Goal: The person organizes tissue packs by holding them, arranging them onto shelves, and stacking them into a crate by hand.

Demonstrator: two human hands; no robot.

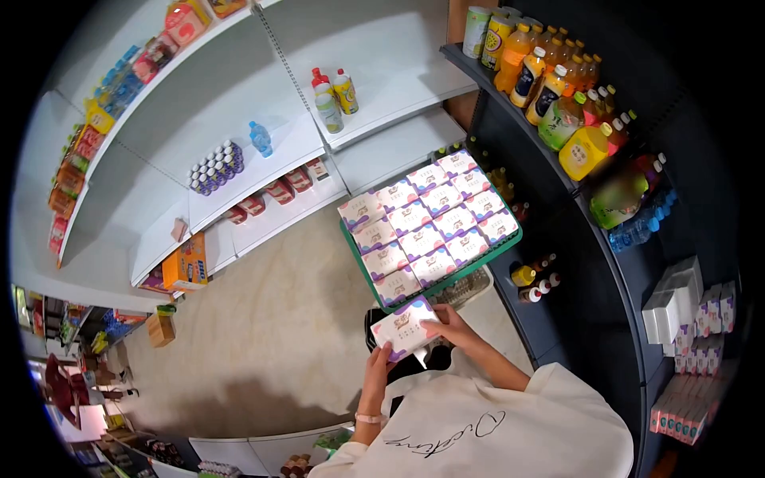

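Gripping the near-left corner of a white, purple-cornered tissue packet [405, 328], the left hand [378, 368] shares it with the right hand [451, 327], which grasps its right edge. Just beyond both hands, similar packets [421, 241] sit in rows in a green crate [456, 277]. Farther off, ahead and to the left of the left hand, a blue bottle [260, 139] stands on a white shelf [291, 147], near white-capped bottles [215, 167]. Well ahead and to the right of the right hand, orange drink bottles [511, 60] line a dark shelf [504, 94].
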